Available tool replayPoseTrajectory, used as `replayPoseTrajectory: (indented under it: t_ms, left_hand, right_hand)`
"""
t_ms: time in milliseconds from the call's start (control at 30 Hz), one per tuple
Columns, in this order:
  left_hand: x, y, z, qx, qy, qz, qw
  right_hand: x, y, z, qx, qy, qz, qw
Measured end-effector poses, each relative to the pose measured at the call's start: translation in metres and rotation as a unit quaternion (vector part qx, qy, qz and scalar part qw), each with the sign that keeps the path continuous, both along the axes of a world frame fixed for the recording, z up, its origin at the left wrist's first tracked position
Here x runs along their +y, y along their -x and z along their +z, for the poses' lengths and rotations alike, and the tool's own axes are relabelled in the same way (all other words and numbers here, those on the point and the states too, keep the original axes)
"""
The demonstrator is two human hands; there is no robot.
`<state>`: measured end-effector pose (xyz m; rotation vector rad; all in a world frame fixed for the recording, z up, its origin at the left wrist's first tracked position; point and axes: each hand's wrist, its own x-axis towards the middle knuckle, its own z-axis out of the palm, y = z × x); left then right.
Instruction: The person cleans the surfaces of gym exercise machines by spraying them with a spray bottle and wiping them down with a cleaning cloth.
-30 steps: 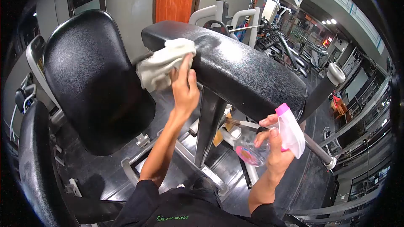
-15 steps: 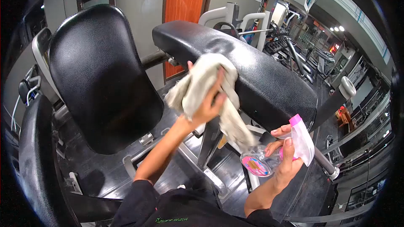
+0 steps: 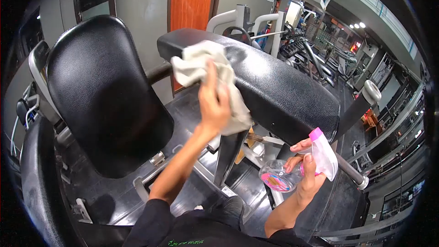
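Note:
My left hand [image 3: 214, 105] presses a crumpled off-white cloth [image 3: 233, 92] against the near side and top of a long black padded cushion [image 3: 283, 80]. Its fingers lie over the cloth, which hangs down below the palm. In my right hand [image 3: 311, 176] is a clear spray bottle [image 3: 277, 176] with a pink and white trigger head [image 3: 323, 153]. The bottle is tilted, its base to the left, and carries a pink and blue label. It is just below the cushion's right end.
A black padded backrest [image 3: 107, 96] stands on the left, with another black pad [image 3: 39, 169] at the lower left edge. A grey round-ended handle [image 3: 372, 92] sticks up at the right. Metal frame parts cross the dark floor [image 3: 183, 206]. An orange door [image 3: 190, 7] is behind.
My left hand and the cloth have moved left and a little up along the cushion. My right hand still holds the bottle in nearly the same place. The view has shifted slightly.

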<state>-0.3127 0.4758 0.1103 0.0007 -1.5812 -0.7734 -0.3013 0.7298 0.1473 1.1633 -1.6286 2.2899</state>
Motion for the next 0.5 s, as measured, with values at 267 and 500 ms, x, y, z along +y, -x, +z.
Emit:
replayPoseTrajectory:
  t_ms: [267,500]
  left_hand:
    - [0.048,-0.001,-0.016,0.03,0.305,0.107,0.946]
    - [0.054,-0.006,0.014,0.01,0.135,0.017,0.991]
  right_hand:
    - [-0.003,-0.002,-0.002,0.007,0.0,-0.039,0.999]
    - [-0.001,0.001,-0.005,0.004,0.012,-0.018,1.0]
